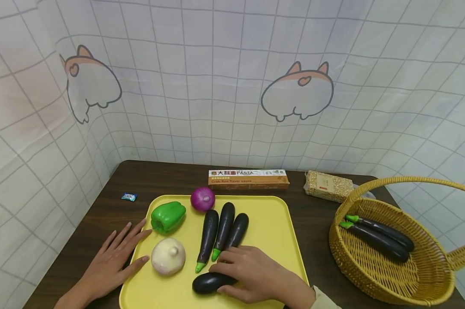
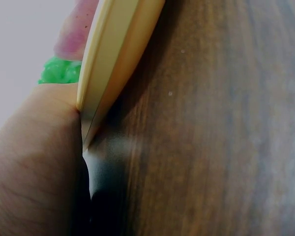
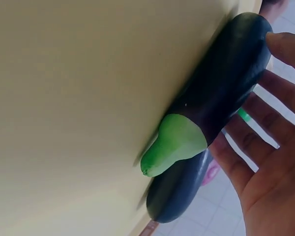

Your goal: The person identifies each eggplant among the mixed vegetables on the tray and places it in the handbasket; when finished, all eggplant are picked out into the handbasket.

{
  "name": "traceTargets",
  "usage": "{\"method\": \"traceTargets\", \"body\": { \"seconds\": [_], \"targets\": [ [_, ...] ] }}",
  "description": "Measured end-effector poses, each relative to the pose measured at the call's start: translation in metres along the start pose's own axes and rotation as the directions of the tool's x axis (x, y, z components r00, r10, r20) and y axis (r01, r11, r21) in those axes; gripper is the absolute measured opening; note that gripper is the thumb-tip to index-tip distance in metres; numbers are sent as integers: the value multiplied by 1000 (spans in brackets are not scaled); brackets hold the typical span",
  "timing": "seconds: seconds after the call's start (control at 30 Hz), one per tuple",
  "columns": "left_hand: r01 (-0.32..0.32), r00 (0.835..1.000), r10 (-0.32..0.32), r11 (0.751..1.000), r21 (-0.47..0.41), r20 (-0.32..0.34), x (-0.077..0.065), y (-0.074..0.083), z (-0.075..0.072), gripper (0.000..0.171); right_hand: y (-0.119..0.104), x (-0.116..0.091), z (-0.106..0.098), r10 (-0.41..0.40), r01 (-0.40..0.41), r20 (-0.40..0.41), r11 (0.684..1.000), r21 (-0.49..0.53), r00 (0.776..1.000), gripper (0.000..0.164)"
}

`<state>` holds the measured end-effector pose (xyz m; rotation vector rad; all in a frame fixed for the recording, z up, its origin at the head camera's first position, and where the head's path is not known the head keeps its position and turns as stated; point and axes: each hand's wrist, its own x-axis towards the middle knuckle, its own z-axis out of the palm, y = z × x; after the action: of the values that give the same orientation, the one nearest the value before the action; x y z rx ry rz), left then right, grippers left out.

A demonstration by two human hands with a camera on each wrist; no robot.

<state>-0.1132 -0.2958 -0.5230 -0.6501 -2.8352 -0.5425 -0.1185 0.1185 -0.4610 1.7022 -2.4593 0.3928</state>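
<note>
On the yellow tray (image 1: 268,240), my right hand (image 1: 255,274) grips a dark eggplant (image 1: 209,283) that lies crosswise near the front. In the right wrist view the thumb is on one side of this eggplant (image 3: 226,73) and the fingers on the other; its green stem end (image 3: 179,145) shows. Three more eggplants (image 1: 208,236) lie side by side just beyond that hand. My left hand (image 1: 110,264) rests at the tray's left rim with its fingers spread. Close to its fingertips are a green bell pepper (image 1: 168,216) and a round whitish vegetable (image 1: 168,257).
A purple onion (image 1: 203,199) sits at the tray's far edge. Behind it stand a pasta box (image 1: 249,179) and a bagged block of grain (image 1: 329,186). At right, a handled wicker basket (image 1: 344,262) holds two eggplants (image 1: 379,242). A small blue packet (image 1: 129,197) lies at left.
</note>
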Motion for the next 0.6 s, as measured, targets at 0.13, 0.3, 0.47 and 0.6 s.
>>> {"method": "traceTargets", "body": {
  "seconds": [0.13, 0.3, 0.47, 0.6],
  "targets": [
    [-3, 1000, 3, 1000, 0, -2, 0, -1, 1, 66, -2, 1, 1, -9, 8, 37, 1000, 14, 999, 42],
    [-6, 1000, 6, 1000, -6, -7, 0, -1, 0, 66, -4, 3, 3, -23, 21, 61, 999, 25, 998, 47],
    [-7, 1000, 6, 1000, -5, -10, 1, 1, -1, 66, -6, 6, 4, -22, 18, 103, 999, 36, 994, 50],
    [-7, 1000, 7, 1000, -4, -13, 0, 2, -1, 65, -9, 7, 4, -16, 12, 145, 1000, 25, 989, 52]
  ]
}}
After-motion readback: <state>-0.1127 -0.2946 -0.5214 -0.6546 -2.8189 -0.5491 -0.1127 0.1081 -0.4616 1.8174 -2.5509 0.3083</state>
